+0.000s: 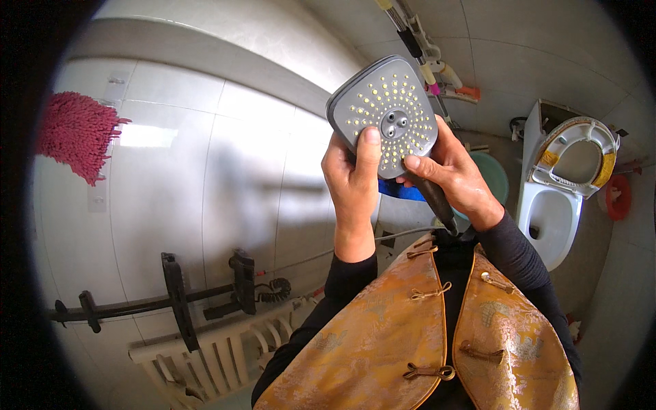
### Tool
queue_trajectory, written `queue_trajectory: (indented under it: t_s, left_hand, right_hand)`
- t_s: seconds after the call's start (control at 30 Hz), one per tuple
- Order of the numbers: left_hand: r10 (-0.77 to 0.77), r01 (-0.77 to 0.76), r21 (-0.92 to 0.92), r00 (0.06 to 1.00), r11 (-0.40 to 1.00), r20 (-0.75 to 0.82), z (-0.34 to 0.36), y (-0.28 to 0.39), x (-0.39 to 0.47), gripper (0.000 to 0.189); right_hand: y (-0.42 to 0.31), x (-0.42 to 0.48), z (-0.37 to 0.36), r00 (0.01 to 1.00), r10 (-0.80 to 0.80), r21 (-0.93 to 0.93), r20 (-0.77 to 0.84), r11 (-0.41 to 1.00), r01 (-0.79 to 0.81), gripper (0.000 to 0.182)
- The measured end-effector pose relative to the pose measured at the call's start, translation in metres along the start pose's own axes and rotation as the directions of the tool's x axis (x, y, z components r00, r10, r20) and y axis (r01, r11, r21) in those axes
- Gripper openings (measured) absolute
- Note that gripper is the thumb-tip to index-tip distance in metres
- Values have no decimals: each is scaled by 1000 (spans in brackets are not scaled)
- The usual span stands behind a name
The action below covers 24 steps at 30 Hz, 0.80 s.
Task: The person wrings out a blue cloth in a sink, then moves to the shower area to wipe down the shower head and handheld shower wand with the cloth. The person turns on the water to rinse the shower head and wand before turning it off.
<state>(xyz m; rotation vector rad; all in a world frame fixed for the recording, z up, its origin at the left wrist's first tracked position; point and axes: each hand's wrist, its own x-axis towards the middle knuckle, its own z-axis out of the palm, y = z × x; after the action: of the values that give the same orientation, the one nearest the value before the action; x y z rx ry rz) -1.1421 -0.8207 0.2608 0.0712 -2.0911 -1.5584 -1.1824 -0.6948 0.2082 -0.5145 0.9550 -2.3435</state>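
A square grey handheld shower head (pixel 410 107) is raised in front of me, its nozzle face turned towards the camera. Pale yellow nozzles ring a round dark centre with several small holes. My left hand (pixel 356 184) grips the lower left edge, thumb pressed on the nozzle face and fingers hidden behind. My right hand (pixel 456 177) holds the lower right corner, its thumb at the edge near the handle. The dark shower handle (pixel 436 205) slants down from the head towards my chest. A grey hose (pixel 410 233) passes behind my left wrist.
A black shower rail (pixel 138 307) with brackets is fixed to the tiled wall at left, near a white radiator (pixel 220 364). A red chenille mop head (pixel 77 133) hangs there. Mop poles (pixel 410 41) lean at the back. The toilet (pixel 553 215), a green basin (pixel 489 177) and a red bucket (pixel 615 197) stand right.
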Motion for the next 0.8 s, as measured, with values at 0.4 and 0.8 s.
queue_trajectory:
  t_s: [0.4, 0.8]
  left_hand:
    - [438, -482, -26, 817, 876, -375, -19, 40, -1, 24]
    - [616, -627, 591, 744, 508, 260, 9, -3, -2, 15]
  right_hand:
    - [6, 2, 4, 991, -86, -124, -105, 990, 72, 54]
    - [8, 1, 5, 950, -247, -76, -194, 969, 236, 53]
